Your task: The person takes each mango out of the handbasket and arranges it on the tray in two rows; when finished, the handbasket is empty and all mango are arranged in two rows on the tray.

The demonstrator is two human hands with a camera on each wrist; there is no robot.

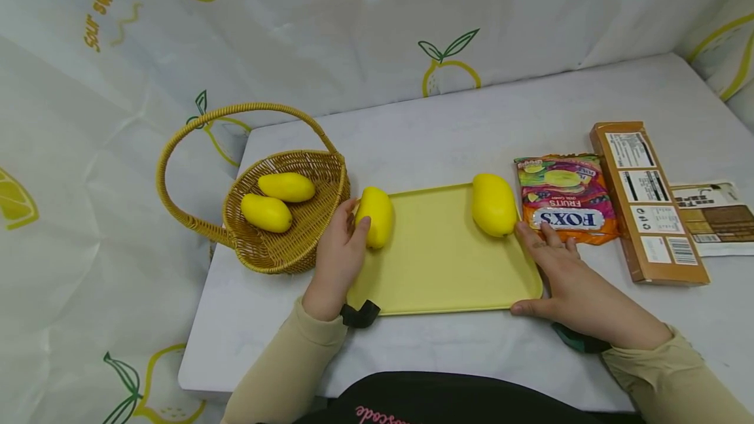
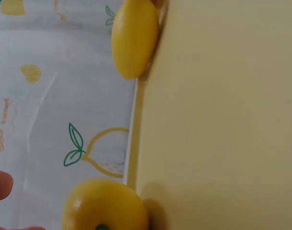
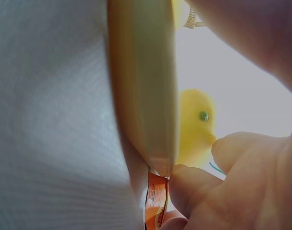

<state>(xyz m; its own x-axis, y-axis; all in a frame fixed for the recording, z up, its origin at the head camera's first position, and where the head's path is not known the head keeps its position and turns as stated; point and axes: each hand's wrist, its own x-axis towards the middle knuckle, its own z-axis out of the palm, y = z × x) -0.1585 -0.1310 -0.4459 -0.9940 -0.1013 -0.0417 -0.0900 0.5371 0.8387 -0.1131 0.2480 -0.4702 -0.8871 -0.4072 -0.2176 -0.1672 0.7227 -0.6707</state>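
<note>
A shallow yellow tray (image 1: 444,267) lies on the table. At its left end my left hand (image 1: 341,250) is beside a yellow mango (image 1: 379,214), thumb overlapping its edge in the head view. In the left wrist view a gap shows between that mango (image 2: 105,206) and the visible fingertips (image 2: 0,185). Another mango (image 1: 493,205) lies at the tray's far right corner. My right hand (image 1: 568,283) spreads along the tray's right edge, thumb at the near corner. Its fingers (image 3: 191,187) touch the rim in the right wrist view, close to the mango (image 3: 196,129).
Left of the tray stands a wicker basket (image 1: 309,224) with a tall handle, holding two mangoes (image 1: 277,200). To the right lie a Fox's candy bag (image 1: 562,195), a long brown box (image 1: 650,208) and a flat brown-and-white packet (image 1: 718,218). The table's left edge is near the basket.
</note>
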